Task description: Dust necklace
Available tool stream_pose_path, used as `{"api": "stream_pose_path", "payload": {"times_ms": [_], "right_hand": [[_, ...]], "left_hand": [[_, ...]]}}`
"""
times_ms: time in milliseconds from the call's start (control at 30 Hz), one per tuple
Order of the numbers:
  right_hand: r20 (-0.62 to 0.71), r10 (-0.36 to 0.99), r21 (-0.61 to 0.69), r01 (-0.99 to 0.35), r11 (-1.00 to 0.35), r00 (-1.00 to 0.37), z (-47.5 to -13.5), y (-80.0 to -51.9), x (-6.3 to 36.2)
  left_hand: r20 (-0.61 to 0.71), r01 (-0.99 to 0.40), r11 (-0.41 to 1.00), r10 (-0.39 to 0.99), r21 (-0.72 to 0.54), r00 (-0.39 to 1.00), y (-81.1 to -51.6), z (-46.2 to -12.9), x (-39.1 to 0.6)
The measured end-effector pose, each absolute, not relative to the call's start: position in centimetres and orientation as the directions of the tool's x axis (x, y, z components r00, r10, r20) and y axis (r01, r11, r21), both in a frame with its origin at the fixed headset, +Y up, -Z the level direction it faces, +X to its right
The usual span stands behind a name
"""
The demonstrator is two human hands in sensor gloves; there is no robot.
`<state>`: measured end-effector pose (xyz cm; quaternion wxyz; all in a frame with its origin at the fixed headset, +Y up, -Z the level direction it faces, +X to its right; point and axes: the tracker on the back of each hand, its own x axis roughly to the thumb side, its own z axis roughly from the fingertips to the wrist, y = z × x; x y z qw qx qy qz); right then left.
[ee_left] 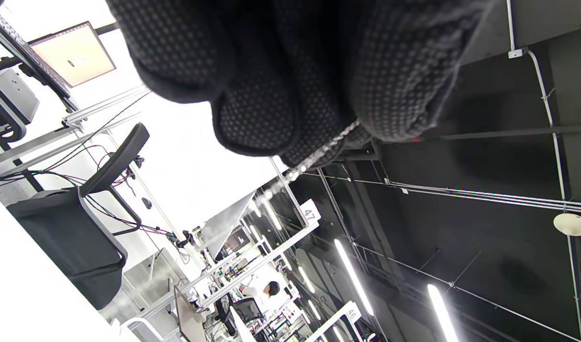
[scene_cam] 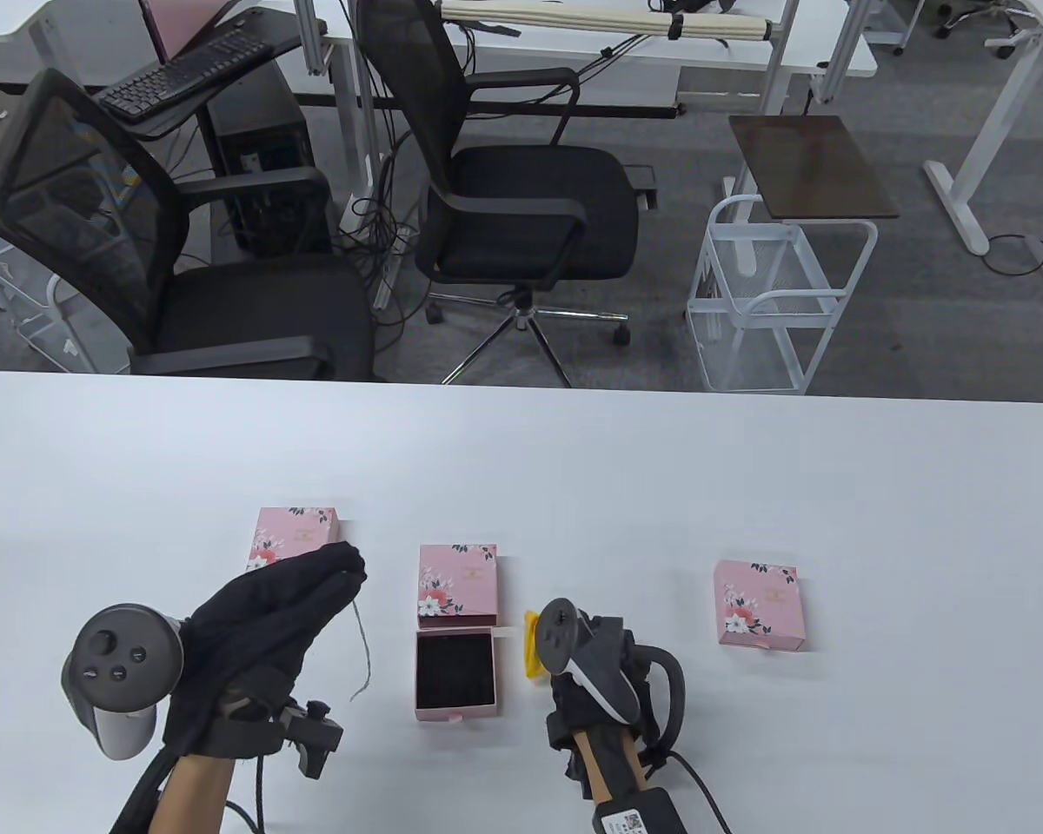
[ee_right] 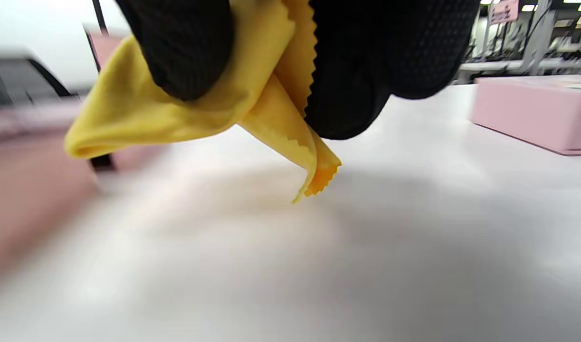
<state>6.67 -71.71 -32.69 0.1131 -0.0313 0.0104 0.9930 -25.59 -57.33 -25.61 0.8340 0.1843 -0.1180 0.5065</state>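
1 open box [scene_cam: 455, 674], tray empty.

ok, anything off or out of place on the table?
Nothing damaged. The middle pink floral box's drawer is pulled out and empty; the left hand dangles the thin silver chain, the right hand grips a yellow cloth.

My black dotted-glove left hand [ee_left: 290, 71] pinches a thin silver chain necklace [ee_left: 314, 159], dangling against the dark ceiling [ee_left: 461, 228].

Metal chain [scene_cam: 363, 643] (matt yellow cloth [ee_right: 185, 109])
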Motion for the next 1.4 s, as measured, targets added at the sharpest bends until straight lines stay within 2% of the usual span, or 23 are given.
{"api": "stream_pose_path", "payload": {"times_ms": [33, 133, 233, 267, 433, 567, 667, 767, 933, 1067, 1400], "right_hand": [[-0.025, 0.338, -0.032, -0.337, -0.941, -0.941, -32.4, -70.2, 6.6], [0.11, 0.563, -0.076, -0.572, -0.817, -0.819, -31.6, -67.0, 6.0], [0.243, 0.715, -0.041, -0.743, -0.668, -0.656, -30.8, -64.6, 4.9], [0.305, 0.766, 0.009, -0.802, -0.597, -0.567, -30.3, -63.6, 4.1], [0.423, 0.841, 0.111, -0.901, -0.418, -0.338, -29.2, -61.6, 1.4], [0.464, 0.845, 0.161, -0.913, -0.374, -0.264, -29.1, -61.4, 0.0], [0.489, 0.832, 0.21, -0.891, -0.402, -0.261, -28.9, -61.5, -0.7], [0.498, 0.817, 0.164, -0.894, -0.418, -0.29, -28.5, -61.4, -0.9], [0.517, 0.754, 0.012, -0.878, -0.479, -0.405, -27.0, -60.8, -2.1], [0.52, 0.653, -0.187, -0.819, -0.542, -0.551, -25.9, -60.6, -3.2], [0.452, 0.655, -0.335, -0.796, -0.505, -0.606, -25.4, -60.5, -2.9]], "left_hand": [[0.382, -0.889, 0.417, 0.803, 0.187, 0.457, -57.3, -25.6, -25.6], [0.378, -0.892, 0.412, 0.808, 0.186, 0.452, -57.4, -25.7, -25.6], [0.372, -0.894, 0.408, 0.813, 0.184, 0.448, -57.5, -25.8, -25.6], [0.369, -0.896, 0.406, 0.816, 0.182, 0.445, -57.5, -25.8, -25.6], [0.353, -0.893, 0.416, 0.82, 0.174, 0.451, -57.8, -26.1, -25.3], [0.347, -0.89, 0.422, 0.82, 0.173, 0.456, -58.1, -26.2, -25.0], [0.347, -0.888, 0.431, 0.817, 0.163, 0.46, -58.2, -26.4, -24.8], [0.342, -0.875, 0.446, 0.806, 0.185, 0.483, -58.2, -26.3, -24.8], [0.337, -0.871, 0.44, 0.804, 0.218, 0.49, -58.2, -26.2, -24.7], [0.328, -0.871, 0.437, 0.808, 0.224, 0.49, -58.5, -26.1, -24.3], [0.325, -0.895, 0.432, 0.835, 0.11, 0.443, -58.7, -25.9, -22.9]]}}
